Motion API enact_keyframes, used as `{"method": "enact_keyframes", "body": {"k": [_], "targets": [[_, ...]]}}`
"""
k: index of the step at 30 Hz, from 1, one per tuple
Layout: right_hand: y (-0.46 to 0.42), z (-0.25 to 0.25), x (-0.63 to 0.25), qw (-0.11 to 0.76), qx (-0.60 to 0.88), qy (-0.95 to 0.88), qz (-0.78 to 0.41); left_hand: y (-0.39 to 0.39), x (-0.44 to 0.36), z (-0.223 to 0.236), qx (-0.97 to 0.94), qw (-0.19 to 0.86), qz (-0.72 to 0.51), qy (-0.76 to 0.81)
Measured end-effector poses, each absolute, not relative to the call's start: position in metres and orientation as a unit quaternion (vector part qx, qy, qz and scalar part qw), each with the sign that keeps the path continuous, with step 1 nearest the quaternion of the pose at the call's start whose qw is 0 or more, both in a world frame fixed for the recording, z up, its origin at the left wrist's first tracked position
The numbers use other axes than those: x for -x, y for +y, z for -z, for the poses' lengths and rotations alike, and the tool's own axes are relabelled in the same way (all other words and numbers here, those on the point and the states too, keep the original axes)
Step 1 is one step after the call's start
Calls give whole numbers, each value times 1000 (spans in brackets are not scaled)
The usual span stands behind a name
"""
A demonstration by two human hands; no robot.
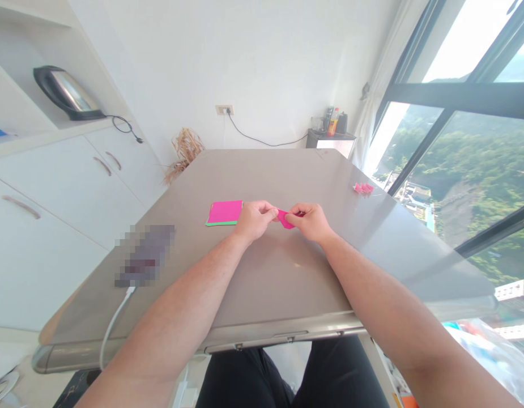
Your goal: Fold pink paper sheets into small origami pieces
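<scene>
Between my two hands, just above the table, is a small folded piece of bright pink paper (pixel 284 220). My left hand (pixel 256 219) pinches its left end with thumb and fingers. On the other side, my right hand (pixel 309 220) grips the right end, its fingers hiding part of the paper. A stack of square paper sheets (pixel 225 212), pink on top with a green edge showing below, lies flat beside my left hand. Farther right on the table sit small folded pink paper pieces (pixel 363 188), too small to make out in detail.
The grey table (pixel 265 272) spans the view. At its left lies a blurred-out flat device (pixel 146 255) with a white cable (pixel 111 323). A kettle (pixel 68 93) stands on the left shelf. Bottles (pixel 333 122) stand on a cabinet behind; a window (pixel 457 130) is at right.
</scene>
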State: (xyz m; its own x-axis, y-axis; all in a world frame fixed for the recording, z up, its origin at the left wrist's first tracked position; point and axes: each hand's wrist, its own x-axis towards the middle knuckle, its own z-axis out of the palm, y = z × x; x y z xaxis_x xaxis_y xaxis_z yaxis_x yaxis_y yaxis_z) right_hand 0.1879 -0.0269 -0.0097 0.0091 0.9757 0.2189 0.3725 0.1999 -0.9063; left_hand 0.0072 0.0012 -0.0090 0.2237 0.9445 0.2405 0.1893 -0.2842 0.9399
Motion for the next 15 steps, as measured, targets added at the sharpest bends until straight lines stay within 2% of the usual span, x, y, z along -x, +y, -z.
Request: {"method": "enact_keyframes", "body": {"k": [7,15], "targets": [[-26,11,-189,460,541,-623,-328,0,-9,10,-644,438,-464,421],[-30,9,-186,411,538,-657,-330,0,-6,10,-760,311,-349,452]]}}
